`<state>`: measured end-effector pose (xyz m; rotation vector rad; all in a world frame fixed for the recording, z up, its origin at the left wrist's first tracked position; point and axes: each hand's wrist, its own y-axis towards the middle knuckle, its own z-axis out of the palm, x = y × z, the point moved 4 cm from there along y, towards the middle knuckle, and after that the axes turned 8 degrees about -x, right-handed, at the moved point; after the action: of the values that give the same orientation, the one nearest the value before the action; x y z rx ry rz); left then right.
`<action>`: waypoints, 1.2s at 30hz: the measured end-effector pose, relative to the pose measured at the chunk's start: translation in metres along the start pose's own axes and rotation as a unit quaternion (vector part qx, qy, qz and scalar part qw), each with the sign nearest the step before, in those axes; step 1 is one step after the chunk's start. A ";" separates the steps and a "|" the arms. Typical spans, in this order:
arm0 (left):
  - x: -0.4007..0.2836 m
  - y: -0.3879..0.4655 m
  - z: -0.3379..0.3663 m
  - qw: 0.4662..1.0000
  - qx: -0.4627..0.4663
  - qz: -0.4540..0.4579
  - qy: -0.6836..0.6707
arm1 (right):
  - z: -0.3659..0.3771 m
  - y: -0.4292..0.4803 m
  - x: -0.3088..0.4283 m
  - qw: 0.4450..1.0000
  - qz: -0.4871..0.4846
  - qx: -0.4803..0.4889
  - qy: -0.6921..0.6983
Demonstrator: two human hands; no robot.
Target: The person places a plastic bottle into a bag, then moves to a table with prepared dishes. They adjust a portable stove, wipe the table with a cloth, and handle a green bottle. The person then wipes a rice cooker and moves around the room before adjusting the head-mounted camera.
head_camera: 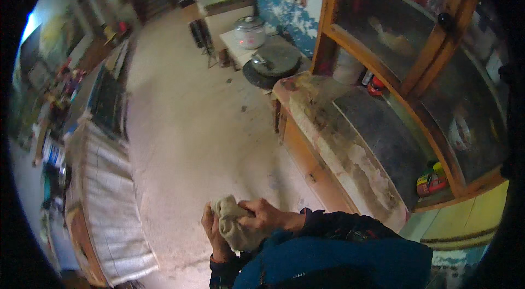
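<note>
A crumpled beige cloth [233,223] is bunched up between both hands, close in front of the body at the lower middle. My left hand [214,229] grips its left side, with the fingers curled round the edge. From the right, my right hand [264,215] holds the upper right part of the same cloth, thumb and fingers closed on it. Folds of the cloth hide some of the fingertips. Dark sleeves cover both arms.
A wooden cabinet with glass doors [365,51] and a worn countertop [324,125] stand at the right. Beyond are a low table [229,42], a lidded pot [249,34] and a round dark lid [275,61]. A white curtain [110,190] hangs from furniture at the left.
</note>
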<state>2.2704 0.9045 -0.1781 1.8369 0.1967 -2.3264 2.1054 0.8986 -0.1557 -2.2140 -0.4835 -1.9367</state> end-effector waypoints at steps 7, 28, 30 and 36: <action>0.021 0.194 0.004 0.999 -0.002 -0.033 0.028 | -0.015 0.172 -0.035 0.994 -0.039 -0.099 0.004; 0.054 0.725 0.224 0.918 0.353 -0.147 0.105 | -0.228 0.612 -0.137 0.927 0.058 -0.368 0.040; 0.062 0.765 0.250 0.916 0.352 -0.148 0.122 | -0.254 0.647 -0.145 0.929 0.056 -0.365 0.022; 0.087 0.876 0.297 0.913 0.357 -0.153 0.125 | -0.317 0.702 -0.160 0.911 0.073 -0.405 0.036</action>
<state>2.1568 -0.0174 -0.1916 2.6059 -0.4343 -2.5743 2.0338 0.1164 -0.2025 -2.4646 0.6097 -2.3953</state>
